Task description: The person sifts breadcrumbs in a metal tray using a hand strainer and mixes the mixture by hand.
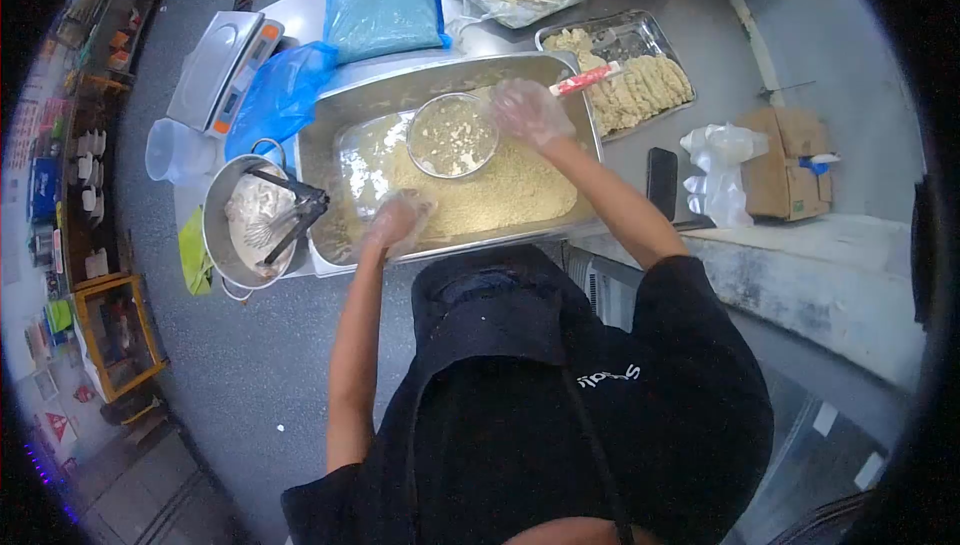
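Observation:
A large metal tray (325, 220) holds pale yellow crumbs (500, 200). Inside it sits a round sieve (453, 137) with crumbs and lumps in it. My right hand (530, 113), in a clear plastic glove, is at the sieve's right side; its fingers are blurred. My left hand (400, 220), also gloved, is low over the tray's left part, near the front rim, apart from the sieve; its grip is unclear. A red and white stick-like object (585, 79) lies across the tray's back right corner.
At the left, a metal pot (225, 263) holds a whisk (275, 225) in white batter, beside a scale (215, 75). Blue bags (385, 15) lie behind. A smaller tray (680, 75) of coated pieces, a phone (661, 183) and a cardboard box (790, 165) are at the right.

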A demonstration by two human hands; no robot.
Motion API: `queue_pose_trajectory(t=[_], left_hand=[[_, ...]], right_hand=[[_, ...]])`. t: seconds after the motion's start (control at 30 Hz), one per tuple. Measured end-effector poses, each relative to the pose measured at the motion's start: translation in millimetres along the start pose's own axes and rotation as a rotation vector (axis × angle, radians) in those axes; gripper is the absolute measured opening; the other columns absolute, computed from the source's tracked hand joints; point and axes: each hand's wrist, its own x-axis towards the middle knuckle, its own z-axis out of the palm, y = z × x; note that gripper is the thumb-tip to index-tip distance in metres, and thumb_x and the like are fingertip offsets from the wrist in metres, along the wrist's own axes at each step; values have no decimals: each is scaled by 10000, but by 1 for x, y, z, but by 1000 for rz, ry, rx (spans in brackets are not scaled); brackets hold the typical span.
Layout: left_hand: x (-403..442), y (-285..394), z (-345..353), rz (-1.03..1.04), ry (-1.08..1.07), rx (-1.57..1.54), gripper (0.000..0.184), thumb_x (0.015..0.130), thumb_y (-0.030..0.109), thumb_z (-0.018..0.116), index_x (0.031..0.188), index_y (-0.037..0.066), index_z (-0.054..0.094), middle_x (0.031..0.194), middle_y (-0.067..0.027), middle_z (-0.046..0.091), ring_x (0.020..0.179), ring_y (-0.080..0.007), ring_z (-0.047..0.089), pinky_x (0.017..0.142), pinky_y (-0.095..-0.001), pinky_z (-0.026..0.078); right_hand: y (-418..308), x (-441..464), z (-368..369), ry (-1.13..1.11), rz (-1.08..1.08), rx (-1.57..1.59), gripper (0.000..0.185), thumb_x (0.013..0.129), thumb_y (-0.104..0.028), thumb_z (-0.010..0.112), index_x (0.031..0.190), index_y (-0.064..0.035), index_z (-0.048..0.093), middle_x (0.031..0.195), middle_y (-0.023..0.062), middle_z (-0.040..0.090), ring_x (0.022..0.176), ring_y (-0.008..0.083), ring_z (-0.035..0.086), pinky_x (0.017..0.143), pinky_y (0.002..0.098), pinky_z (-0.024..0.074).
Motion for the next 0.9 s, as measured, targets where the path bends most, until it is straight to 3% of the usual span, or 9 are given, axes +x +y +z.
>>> queue_pose_trajectory(t=[0.17, 0.23, 0.27, 0.37, 0.43, 0.57, 0.67, 0.73, 0.9], left_hand=[[21, 14, 13, -87, -253, -14, 581, 829, 499, 418, 1034, -26, 557, 1028, -257, 547, 943, -373, 538, 845, -399, 399], [29, 22, 28, -114, -137, -19, 703, 806, 597, 374, 991, -55, 563, 997, -280, 550, 938, -372, 549, 840, -412, 407], [35, 23, 31, -95, -229, -18, 618, 827, 551, 377, 1043, -1, 549, 1015, -266, 548, 933, -362, 550, 836, -402, 405], [40, 34, 30, -108, -453, -122, 474, 877, 451, 370, 1168, 102, 503, 1087, -229, 530, 954, -328, 540, 842, -374, 395], [34, 63, 1, -210, -507, -333, 478, 895, 433, 345, 1211, 95, 465, 1156, -209, 503, 1014, -299, 519, 870, -356, 382], [32, 81, 4, -207, -450, -593, 495, 909, 417, 320, 1257, 78, 414, 1282, -172, 403, 1149, -255, 411, 952, -331, 315], [45, 68, 48, -331, -460, -825, 521, 911, 416, 313, 1274, 49, 380, 1327, -153, 353, 1215, -245, 335, 999, -328, 256], [50, 63, 71, -434, -421, -968, 540, 912, 416, 311, 1279, 24, 363, 1340, -147, 333, 1236, -245, 303, 1015, -330, 229], [27, 110, -9, -378, -161, -826, 519, 916, 393, 309, 1261, 13, 378, 1297, -158, 382, 1187, -254, 356, 1004, -344, 244]], right_hand=[[8, -49, 1, -532, 254, 45, 425, 805, -434, 444, 941, -62, 597, 988, 145, 577, 943, 283, 543, 813, 395, 443], [1, -42, -28, -542, 430, 75, 474, 800, -476, 438, 941, -54, 602, 1012, 153, 574, 1012, 280, 512, 866, 378, 409], [0, -39, -35, -544, 515, 86, 499, 798, -497, 435, 941, -50, 604, 1024, 156, 572, 1046, 279, 496, 893, 370, 392], [9, -64, 18, -394, 289, -24, 598, 798, -534, 411, 1061, -16, 557, 1125, 160, 535, 1112, 289, 456, 943, 350, 344], [11, -84, 69, -540, 301, 55, 643, 807, -538, 389, 1141, 1, 494, 1174, 176, 499, 1121, 301, 449, 957, 335, 330], [-15, -68, 37, -852, 564, 332, 674, 828, -518, 367, 1242, 13, 391, 1262, 223, 400, 1188, 318, 373, 978, 346, 301], [-26, -69, 39, -834, 571, 577, 605, 841, -468, 394, 1234, -8, 414, 1249, 205, 426, 1177, 300, 386, 970, 349, 303], [-42, -86, 46, -607, 814, 929, 558, 840, -439, 428, 1213, -23, 440, 1180, 165, 480, 1092, 267, 440, 929, 344, 330], [-37, -78, 64, -592, 829, 1272, 430, 845, -386, 466, 1099, -45, 530, 1004, 90, 539, 908, 192, 475, 834, 324, 365]])
